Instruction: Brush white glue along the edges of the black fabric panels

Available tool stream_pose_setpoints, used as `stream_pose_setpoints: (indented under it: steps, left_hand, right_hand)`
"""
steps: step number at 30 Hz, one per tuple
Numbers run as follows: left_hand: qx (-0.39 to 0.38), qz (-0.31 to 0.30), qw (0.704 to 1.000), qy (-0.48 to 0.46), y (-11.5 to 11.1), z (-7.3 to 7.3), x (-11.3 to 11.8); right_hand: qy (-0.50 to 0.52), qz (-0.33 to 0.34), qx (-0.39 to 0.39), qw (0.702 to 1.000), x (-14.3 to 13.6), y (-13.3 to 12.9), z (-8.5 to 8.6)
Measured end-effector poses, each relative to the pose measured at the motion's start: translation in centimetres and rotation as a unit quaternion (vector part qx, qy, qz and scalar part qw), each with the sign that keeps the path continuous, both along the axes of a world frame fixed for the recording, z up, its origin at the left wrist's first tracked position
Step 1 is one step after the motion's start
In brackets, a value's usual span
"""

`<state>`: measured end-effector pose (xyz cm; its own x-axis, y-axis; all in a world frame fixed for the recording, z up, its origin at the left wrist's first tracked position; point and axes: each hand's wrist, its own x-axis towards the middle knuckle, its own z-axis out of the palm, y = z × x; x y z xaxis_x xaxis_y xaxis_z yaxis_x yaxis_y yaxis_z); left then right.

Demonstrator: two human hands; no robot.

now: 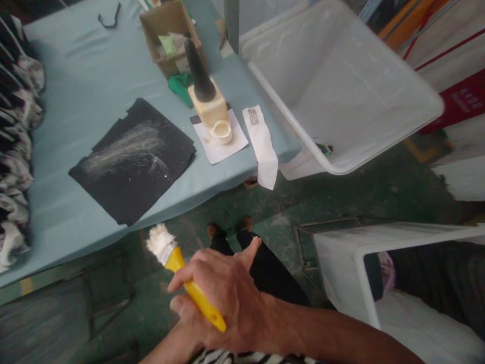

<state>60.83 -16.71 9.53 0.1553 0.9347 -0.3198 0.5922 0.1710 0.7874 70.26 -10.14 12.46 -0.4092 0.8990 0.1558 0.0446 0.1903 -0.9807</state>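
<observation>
My right hand (pixel 235 290) is closed round a brush (pixel 195 290) with a yellow handle. The brush's pale, powdery bristles (pixel 161 242) point up and left, off the table's front edge. Beneath the right hand lies my left hand (pixel 189 326), largely covered, so its grip cannot be made out. On the table beyond, a black sheet (pixel 136 167) is smeared with whitish powder. To its right a cream bottle-like container (pixel 212 111) with a dark tapered top and a small round cup (pixel 222 132) rests on white paper (pixel 240 136).
A cardboard box (pixel 151 23) and green cloth (pixel 180 88) are behind the container. A printed white strip (pixel 263 146) hangs over the table edge. Striped fabric (pixel 18 101) is piled left. White bins stand at right (pixel 341 50) and lower right (pixel 337 263).
</observation>
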Motion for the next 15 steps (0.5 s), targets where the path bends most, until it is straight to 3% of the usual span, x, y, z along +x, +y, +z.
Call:
stream_pose_setpoints:
  steps: [4, 7, 9, 11, 13, 15]
  left_hand:
    - [0.071, 0.061, 0.974, -0.207, 0.5, 0.0, -0.2]
    - [0.080, 0.024, 0.963, -0.256, 1.6, 0.6, -1.1]
    - [0.055, -0.054, 0.978, -0.196, 2.6, 1.1, -1.3]
    - [0.009, -0.176, 0.983, -0.061, 3.7, 1.6, -1.1]
    - [-0.041, -0.294, 0.951, 0.086, 4.7, 2.3, -0.7]
    - [-0.063, -0.350, 0.920, 0.164, 5.4, 2.9, -0.4]
  right_hand:
    - [0.029, 0.117, 0.074, 0.990, -0.2, -0.2, 0.0]
    - [-0.011, 0.118, 0.053, 0.991, 1.7, 0.5, -1.8]
    - [-0.049, 0.096, 0.023, 0.994, 3.5, 1.1, -3.6]
    - [-0.097, 0.076, -0.016, 0.992, 5.6, 1.9, -5.4]
    - [-0.135, 0.060, -0.049, 0.988, 7.8, 2.6, -7.0]
    - [-0.157, 0.041, -0.082, 0.983, 9.8, 3.3, -8.0]
